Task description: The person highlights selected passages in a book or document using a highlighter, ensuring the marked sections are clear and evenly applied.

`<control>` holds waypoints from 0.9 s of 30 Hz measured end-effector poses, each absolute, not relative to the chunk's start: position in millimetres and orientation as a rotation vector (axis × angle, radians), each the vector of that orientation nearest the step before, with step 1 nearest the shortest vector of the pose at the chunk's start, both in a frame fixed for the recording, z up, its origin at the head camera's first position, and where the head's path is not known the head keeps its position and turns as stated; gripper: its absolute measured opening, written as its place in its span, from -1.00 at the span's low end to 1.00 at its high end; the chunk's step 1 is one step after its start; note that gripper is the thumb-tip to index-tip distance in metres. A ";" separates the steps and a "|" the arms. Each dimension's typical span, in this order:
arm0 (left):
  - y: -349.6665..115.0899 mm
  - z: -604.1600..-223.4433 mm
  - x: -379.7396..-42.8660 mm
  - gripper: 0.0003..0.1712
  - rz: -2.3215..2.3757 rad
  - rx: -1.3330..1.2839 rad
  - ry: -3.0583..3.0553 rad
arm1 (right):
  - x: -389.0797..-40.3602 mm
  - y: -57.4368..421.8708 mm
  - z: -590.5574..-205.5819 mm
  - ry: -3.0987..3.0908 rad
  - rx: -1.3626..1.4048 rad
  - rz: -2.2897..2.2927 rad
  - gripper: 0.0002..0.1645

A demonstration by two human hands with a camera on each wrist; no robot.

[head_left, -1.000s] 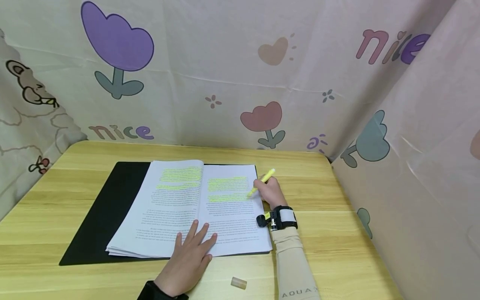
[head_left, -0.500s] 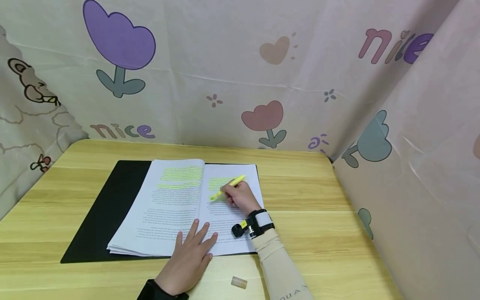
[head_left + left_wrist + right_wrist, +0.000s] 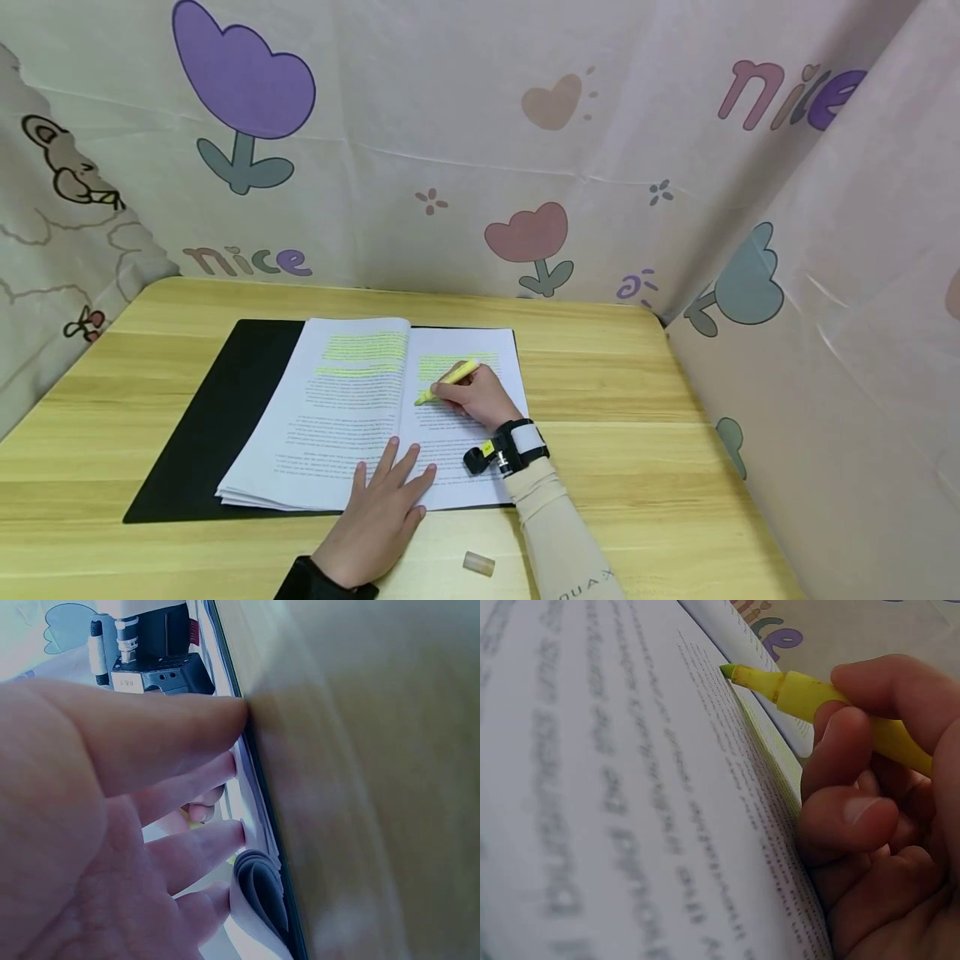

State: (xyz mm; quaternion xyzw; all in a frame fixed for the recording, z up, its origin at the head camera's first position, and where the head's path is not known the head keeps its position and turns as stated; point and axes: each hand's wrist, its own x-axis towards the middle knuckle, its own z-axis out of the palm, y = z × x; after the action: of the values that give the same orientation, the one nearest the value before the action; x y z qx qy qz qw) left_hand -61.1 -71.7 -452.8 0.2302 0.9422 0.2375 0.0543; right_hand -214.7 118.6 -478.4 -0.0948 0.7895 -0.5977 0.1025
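Observation:
A yellow highlighter (image 3: 459, 372) is pinched in my right hand (image 3: 480, 397), its green-yellow tip at the left end of a printed line on the right page. In the right wrist view the highlighter (image 3: 810, 697) slants above the text, fingers curled round its barrel. My left hand (image 3: 377, 525) rests with spread, straight fingers across the bottom edge of the open book of printed sheets (image 3: 330, 450). The left wrist view shows the thumb and fingers of that left hand (image 3: 97, 817) against the page edges. Yellow marking covers upper lines on both pages.
Under the pages lies a black folder cover (image 3: 217, 425), showing on the left. A small translucent pen cap (image 3: 478, 564) lies on the wooden table (image 3: 622, 483) near the front. A patterned cloth (image 3: 405, 100) hangs behind and at both sides.
My right hand has moved left with the highlighter, from the right end of the lines to their left end, slightly lower. My left hand keeps its place on the pages.

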 end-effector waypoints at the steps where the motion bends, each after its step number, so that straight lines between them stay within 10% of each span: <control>1: -71.7 -452.9 -61.2 -0.51 0.717 0.702 2.865 | -214.8 118.8 -478.3 2.337 -0.283 -1.756 -0.69; 27: -69.9 -452.4 -61.1 -0.51 0.681 0.680 2.871 | -214.2 114.9 -471.4 2.484 -0.293 -1.618 -0.66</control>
State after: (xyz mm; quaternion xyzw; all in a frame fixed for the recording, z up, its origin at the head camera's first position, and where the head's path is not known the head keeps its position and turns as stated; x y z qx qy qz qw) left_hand -61.1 -69.9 -452.4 0.2241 0.9466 0.2244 0.0570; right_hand -214.2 114.9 -471.4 -0.0979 0.8311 -0.5413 0.0813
